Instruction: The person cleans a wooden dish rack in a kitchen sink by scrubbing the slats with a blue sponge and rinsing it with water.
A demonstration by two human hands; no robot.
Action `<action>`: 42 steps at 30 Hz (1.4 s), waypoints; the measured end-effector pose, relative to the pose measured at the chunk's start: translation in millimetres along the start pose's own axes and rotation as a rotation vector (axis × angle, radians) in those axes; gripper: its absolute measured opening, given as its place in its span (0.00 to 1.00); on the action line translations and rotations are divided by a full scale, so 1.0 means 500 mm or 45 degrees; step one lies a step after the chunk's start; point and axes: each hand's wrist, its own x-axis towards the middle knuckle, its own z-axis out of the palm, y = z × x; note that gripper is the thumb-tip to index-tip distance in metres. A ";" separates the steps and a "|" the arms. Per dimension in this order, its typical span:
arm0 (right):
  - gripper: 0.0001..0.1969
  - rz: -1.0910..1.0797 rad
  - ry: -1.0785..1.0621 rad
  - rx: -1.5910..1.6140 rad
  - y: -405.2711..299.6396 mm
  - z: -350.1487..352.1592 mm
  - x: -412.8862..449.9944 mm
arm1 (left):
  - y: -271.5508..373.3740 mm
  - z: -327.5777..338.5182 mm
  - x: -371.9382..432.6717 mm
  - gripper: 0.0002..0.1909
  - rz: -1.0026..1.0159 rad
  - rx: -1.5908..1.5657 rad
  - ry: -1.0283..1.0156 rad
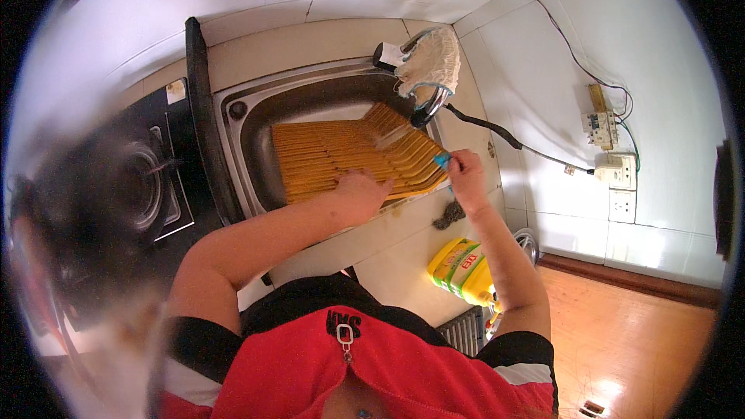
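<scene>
A yellow-brown slatted mat point(326, 157), which looks like bamboo or wood, lies bent across a stainless steel sink point(256, 151). Its right part rises over the sink's rim. My left hand point(362, 193) rests on the mat's near edge with its fingers spread. Between the fingers of my right hand point(467, 177) is a small piece of blue cloth point(442, 160), held against the mat's right edge. Over that side hangs the chrome faucet point(436, 102), partly wrapped in a pale cloth point(433, 61).
A steel wool scrubber point(449, 215) sits on the counter point(372, 256) by my right wrist. Nearer me is a yellow detergent jug point(463, 270). A black gas stove point(145, 180) stands left of the sink. The faucet's black cable point(489, 126) runs to a wall socket point(621, 170).
</scene>
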 end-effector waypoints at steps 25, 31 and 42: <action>0.13 0.975 0.514 2.184 -0.041 0.082 -0.066 | 0.032 -0.217 -0.113 0.20 0.180 -0.194 -0.104; 0.13 0.890 0.620 2.218 -0.091 0.021 -0.079 | 0.050 -0.242 -0.150 0.20 0.150 -0.144 -0.020; 0.10 0.884 0.982 2.458 -0.030 0.083 -0.127 | 0.094 -0.339 -0.222 0.19 0.110 -0.317 0.123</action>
